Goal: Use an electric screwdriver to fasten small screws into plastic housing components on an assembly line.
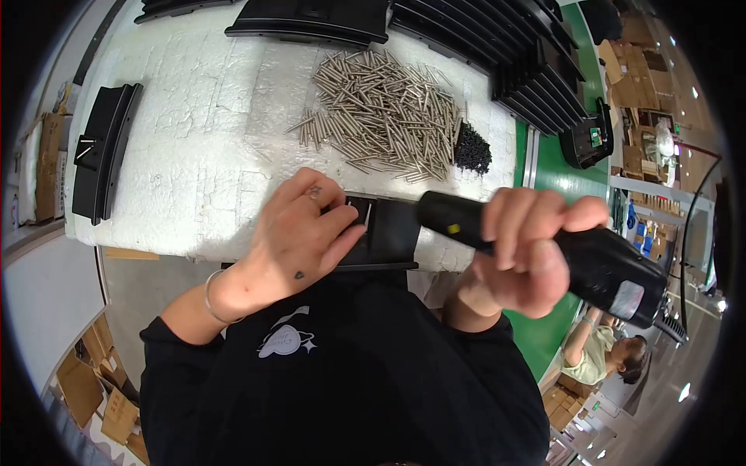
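Observation:
A black plastic panel [398,233] lies at the near edge of the white-covered table, in front of my body. My left hand [303,229] rests over the panel's left side, its thumb and fingers drawn together; whatever they may pinch is hidden. Just right of those fingertips, a thin metal pin [368,217] lies on the panel. My right hand [532,245] is wrapped around a black electric screwdriver [610,268], raised to the right of the panel. The tool is tilted, with its narrower end toward the panel, and the hand is slightly blurred.
A heap of metal pins [381,109] and a small pile of black screws [472,149] lie beyond the panel. Stacked black panels [536,85] stand at the far right; another panel [105,155] lies left. A co-worker [602,353] is off to the right.

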Demonstrator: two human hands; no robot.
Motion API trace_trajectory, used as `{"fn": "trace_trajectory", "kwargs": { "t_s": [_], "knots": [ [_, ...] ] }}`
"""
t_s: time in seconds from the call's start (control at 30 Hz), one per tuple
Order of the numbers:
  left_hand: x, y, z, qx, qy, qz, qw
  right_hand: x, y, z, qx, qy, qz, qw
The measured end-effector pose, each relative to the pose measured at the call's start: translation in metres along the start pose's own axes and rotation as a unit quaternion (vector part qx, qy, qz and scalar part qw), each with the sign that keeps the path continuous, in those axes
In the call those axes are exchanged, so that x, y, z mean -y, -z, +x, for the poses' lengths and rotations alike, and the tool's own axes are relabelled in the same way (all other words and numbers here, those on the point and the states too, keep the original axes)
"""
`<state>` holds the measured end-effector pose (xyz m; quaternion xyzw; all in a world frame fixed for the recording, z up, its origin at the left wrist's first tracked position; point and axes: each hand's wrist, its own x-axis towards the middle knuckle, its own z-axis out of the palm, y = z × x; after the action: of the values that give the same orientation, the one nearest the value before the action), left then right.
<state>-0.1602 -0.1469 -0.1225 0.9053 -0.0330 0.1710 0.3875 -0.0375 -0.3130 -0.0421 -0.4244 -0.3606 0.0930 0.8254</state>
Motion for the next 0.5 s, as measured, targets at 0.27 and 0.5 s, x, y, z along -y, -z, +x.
{"fn": "trace_trajectory", "kwargs": {
  "t_s": [0.27,0.5],
  "knots": [
    [-0.020,0.016,-0.002,0.228,-0.025,0.069,0.971,0.005,0.064,0.008,-0.248,0.064,-0.218,0.942],
    [-0.018,0.041,0.030,0.316,-0.099,-0.057,0.942,0.001,0.072,0.005,-0.285,0.071,-0.211,0.932]
  ]
}}
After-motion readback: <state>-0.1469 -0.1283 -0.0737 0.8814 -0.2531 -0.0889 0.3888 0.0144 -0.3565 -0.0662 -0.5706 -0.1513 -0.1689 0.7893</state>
